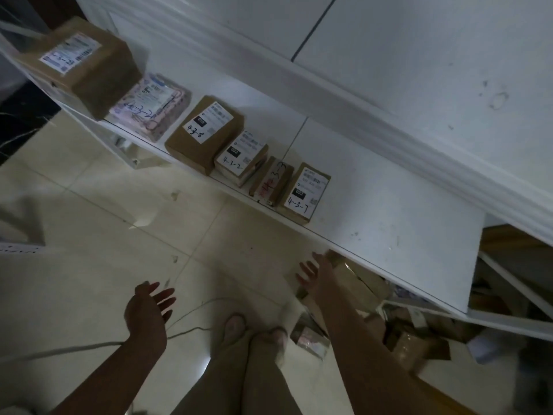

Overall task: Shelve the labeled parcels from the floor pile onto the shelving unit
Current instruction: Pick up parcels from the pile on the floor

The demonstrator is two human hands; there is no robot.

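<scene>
Both sets of fingers spread loose, nothing held. Right hand (314,272) reaches fwd and down, fingers (303,269) splayed, just at the front lip of the white shelf (389,223), over the floor pile (359,307) of brown cartons and wrapped packets that sits under and beside the shelving unit at lower right; can't tell if the fingertips touch a parcel there. Left hand (148,310) hangs apart on the other side, palm inward, fingers (163,296) open and slightly curled, above bare pale floor tile (89,235) and a thin grey cable (191,317) that runs across it. Between the arms: the person's two legs and feet (254,327). On the shelf, a row of parcels along its front edge, labels up, w/ handwritten codes: nearest the right hand a small brown box marked 4-3-7 (303,193), touching a narrow box w/ red writing (270,181), then a white-labelled one marked 4-3-2 (241,158), a bigger brown box marked 4-3-8 (205,134), a pink patterned soft packet (151,106), and a large brown carton (80,65) at the far left, its label blurred. Rest of the shelf to the right is bare white, backed by a white moulded wall panel (404,70).
</scene>
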